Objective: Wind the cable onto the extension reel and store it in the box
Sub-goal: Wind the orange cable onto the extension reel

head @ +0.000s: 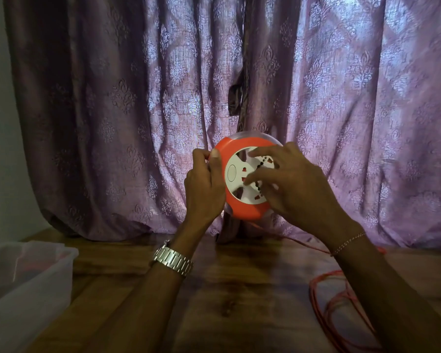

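Note:
A round orange extension reel [242, 211] with a white socket face is held up above the wooden table, in front of the curtain. My left hand [204, 187] grips its left rim, thumb on the front edge. My right hand [288, 184] lies across the white face with fingers spread and slightly bent on the hub. An orange cable [326, 299] runs from under the reel down to the right and lies in loose loops on the table. A translucent plastic box [23, 281] stands at the lower left.
A purple patterned curtain [112, 110] hangs right behind the reel and reaches the wooden table [227, 301]. A pale wall shows at the far left. My left wrist wears a metal watch.

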